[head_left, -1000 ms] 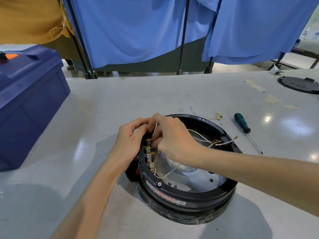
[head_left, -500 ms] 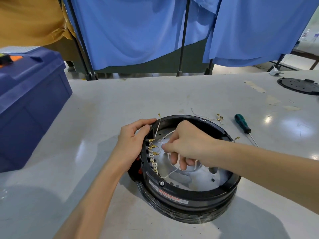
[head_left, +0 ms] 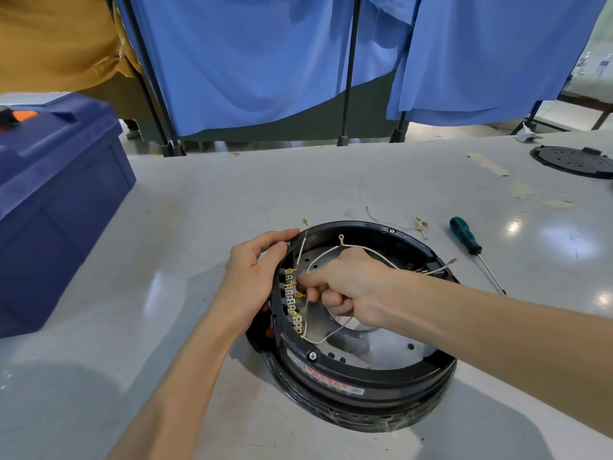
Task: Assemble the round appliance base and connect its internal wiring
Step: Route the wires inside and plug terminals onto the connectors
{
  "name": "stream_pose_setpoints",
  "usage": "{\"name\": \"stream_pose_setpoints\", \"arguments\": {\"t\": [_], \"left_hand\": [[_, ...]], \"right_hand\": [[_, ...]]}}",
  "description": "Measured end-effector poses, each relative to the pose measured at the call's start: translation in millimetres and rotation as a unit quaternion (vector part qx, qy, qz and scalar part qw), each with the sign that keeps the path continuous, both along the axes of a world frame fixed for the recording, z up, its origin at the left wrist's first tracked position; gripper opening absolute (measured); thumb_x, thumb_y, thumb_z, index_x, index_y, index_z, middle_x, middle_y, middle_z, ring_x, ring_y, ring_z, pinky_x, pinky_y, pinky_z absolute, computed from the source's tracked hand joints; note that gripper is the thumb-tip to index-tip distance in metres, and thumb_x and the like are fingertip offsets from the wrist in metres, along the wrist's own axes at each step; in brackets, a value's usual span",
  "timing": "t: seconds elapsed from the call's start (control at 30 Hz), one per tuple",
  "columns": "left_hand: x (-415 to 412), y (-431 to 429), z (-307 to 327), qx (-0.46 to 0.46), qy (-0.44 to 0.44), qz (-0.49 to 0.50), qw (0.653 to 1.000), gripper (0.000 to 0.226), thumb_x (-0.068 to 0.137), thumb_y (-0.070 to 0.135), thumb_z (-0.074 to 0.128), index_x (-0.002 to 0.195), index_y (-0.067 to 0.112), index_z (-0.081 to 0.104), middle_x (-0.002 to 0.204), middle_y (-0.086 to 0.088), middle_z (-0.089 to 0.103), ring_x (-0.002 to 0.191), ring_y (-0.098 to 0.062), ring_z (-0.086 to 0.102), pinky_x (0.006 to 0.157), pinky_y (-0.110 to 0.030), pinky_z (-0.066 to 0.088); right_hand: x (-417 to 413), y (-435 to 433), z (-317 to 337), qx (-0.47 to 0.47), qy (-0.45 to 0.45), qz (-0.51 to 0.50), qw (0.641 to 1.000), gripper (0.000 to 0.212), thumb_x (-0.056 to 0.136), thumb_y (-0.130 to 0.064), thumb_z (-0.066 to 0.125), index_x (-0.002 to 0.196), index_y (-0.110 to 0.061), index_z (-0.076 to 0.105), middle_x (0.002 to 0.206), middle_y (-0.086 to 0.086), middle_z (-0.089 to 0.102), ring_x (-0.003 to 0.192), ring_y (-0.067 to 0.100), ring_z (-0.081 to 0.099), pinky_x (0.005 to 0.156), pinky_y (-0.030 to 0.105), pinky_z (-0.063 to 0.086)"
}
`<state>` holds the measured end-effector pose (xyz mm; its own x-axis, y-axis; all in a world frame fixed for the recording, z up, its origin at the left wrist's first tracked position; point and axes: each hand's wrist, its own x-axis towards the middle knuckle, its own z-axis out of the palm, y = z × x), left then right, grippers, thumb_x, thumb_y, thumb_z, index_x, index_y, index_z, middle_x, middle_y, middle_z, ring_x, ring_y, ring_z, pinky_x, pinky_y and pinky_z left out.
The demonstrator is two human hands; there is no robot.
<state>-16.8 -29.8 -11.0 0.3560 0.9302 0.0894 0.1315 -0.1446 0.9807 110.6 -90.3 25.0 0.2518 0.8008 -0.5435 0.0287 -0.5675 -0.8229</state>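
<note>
Both hands on the round black appliance base sitting on the grey table. Left hand clamped over its near-left rim, right hand inside, pinching a white wire just beside the brass terminal strip. Off past the right wrist: green-handled screwdriver and loose terminal leads.

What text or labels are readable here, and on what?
None can be read.
Red and white label on the near outer rim of the round appliance base: red printed characters, too small and blurred to read.
Blue toolbox, green-handled screwdriver, black perforated disc: no visible text.
</note>
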Motion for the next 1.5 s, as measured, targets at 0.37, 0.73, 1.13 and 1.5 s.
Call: {"name": "stream_pose_setpoints", "arguments": {"t": [0.37,0.73,1.13,1.5], "left_hand": [[5.0,-1.0,1.7,0.012,0.0,0.017,1.0,0.029,0.098,0.008,0.048,0.11,0.019,0.073,0.107,0.003,0.073,0.109,-0.017,0.065,0.104,-0.045,0.045],[2.4,-0.8,0.9,0.017,0.007,0.014,1.0,0.03,0.099,0.01,0.047,0.108,0.025,0.073,0.105,0.007,0.073,0.109,-0.016,0.065,0.105,-0.046,0.043],[-0.1,1.2,-0.8,0.008,-0.018,-0.017,1.0,0.03,0.099,0.008,0.048,0.108,0.023,0.072,0.1,0.005,0.076,0.094,-0.011,0.07,0.078,-0.021,0.052],[0.1,-0.1,0.1,-0.007,-0.032,-0.009,0.999,0.029,0.099,0.008,0.049,0.106,0.022,0.073,0.095,0.001,0.076,0.085,-0.012,0.072,0.067,-0.017,0.054]], "right_hand": [[-7.2,3.0,-3.4,0.035,-0.008,-0.035,0.999,0.01,0.086,0.004,0.062,0.076,0.001,0.06,0.045,0.007,0.049,0.025,0.008,0.029,0.029,0.014,0.019],[2.9,4.6,-2.2,-0.011,0.07,0.026,0.997,0.02,0.092,-0.004,0.061,0.074,-0.004,0.055,0.055,0.007,0.05,0.03,0.006,0.03,0.028,0.015,0.02],[18.5,-0.3,4.5,-0.064,0.111,0.192,0.973,0.024,0.097,-0.003,0.053,0.073,-0.001,0.052,0.049,0.005,0.048,0.026,0.004,0.027,0.026,0.013,0.018],[19.8,-1.6,4.0,-0.061,0.123,0.19,0.972,0.021,0.095,-0.001,0.053,0.073,0.0,0.054,0.051,0.005,0.046,0.027,0.004,0.025,0.026,0.013,0.018]]}}
